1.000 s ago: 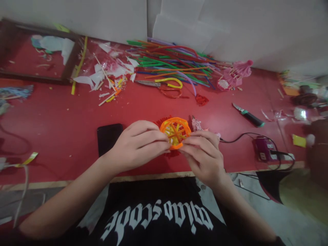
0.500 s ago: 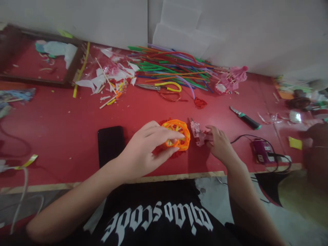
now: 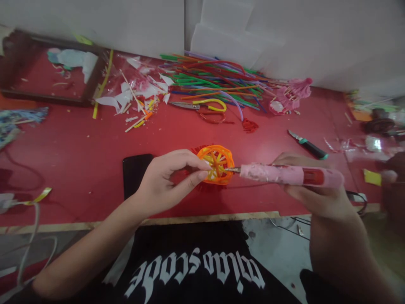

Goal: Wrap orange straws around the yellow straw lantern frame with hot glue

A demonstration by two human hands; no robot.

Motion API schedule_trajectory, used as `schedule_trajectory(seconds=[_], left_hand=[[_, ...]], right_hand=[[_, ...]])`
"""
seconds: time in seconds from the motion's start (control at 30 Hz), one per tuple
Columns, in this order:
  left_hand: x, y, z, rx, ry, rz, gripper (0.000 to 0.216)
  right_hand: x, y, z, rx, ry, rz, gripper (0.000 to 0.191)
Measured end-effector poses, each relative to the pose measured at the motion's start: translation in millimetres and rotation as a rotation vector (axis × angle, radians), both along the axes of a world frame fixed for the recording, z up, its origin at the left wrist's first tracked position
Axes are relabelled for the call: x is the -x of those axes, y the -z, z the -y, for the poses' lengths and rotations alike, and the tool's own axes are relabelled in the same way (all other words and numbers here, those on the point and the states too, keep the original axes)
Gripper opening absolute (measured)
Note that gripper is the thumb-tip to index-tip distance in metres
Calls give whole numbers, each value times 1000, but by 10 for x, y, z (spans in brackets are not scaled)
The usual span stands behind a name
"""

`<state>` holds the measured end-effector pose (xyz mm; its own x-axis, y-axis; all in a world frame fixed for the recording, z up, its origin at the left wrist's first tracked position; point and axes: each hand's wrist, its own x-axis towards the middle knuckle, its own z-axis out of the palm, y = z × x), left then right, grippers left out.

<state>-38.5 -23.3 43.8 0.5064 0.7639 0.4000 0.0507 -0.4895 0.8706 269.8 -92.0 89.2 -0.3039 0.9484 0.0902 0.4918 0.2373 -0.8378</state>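
Observation:
An orange round openwork piece (image 3: pixel 230 157) with yellow spokes rests on the red table, red fringe showing at its edges. My left hand (image 3: pixel 172 177) has thumb and fingertips closed at its left side; whether a small part is pinched there too is hard to see. In my right hand (image 3: pixel 316 198) is a pink hot glue gun (image 3: pixel 268 174), held level. The metal tip (image 3: pixel 233 169) points left and reaches the right rim of the orange piece. My right fingers are wrapped round the body, partly hidden behind it.
A black phone (image 3: pixel 134 169) lies left of my left hand. Beyond are yellow-handled scissors (image 3: pixel 209 104), a pile of coloured sticks (image 3: pixel 215 80), paper scraps (image 3: pixel 122 99) and a pink ruffled piece (image 3: pixel 292 95). A knife (image 3: pixel 308 145) lies at right, near a cable (image 3: pixel 357 196).
My right hand has picked the pink glue gun up from the table and brought its tip to the orange piece. My left fingers have shifted left, from across the piece to its left side.

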Motion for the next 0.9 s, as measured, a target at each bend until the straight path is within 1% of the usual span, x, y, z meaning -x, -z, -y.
schedule_trajectory(seconds=[0.07,0.1,0.17,0.27,0.4,0.5,0.67,0.83,0.9], left_hand=[[1,8,4,1,0,-3,10],[2,11,4,2,-2,-4,11],[8,17,3,7,-10,-5,11],[26,30,0,31,-20,7,11],[60,50,2,42,-14,16,13],[77,68,8,87,-14,30,12],[80,81,23,153,-7,39,10],[69,81,30,152,-9,36,10],[62,84,31,149,-11,35,10]], right_hand=[[53,-32,-64,-14,-111,-20,25],[80,-36,-95,-31,-129,-13,27],[136,-35,-148,-39,-139,-3,23],[209,-29,-203,-7,-151,-17,19],[261,-14,-237,46,-113,20,18],[275,0,-247,65,-86,37,14],[297,0,-266,60,-99,70,10],[330,9,-270,65,-85,77,9],[342,12,-268,73,-49,91,8]])
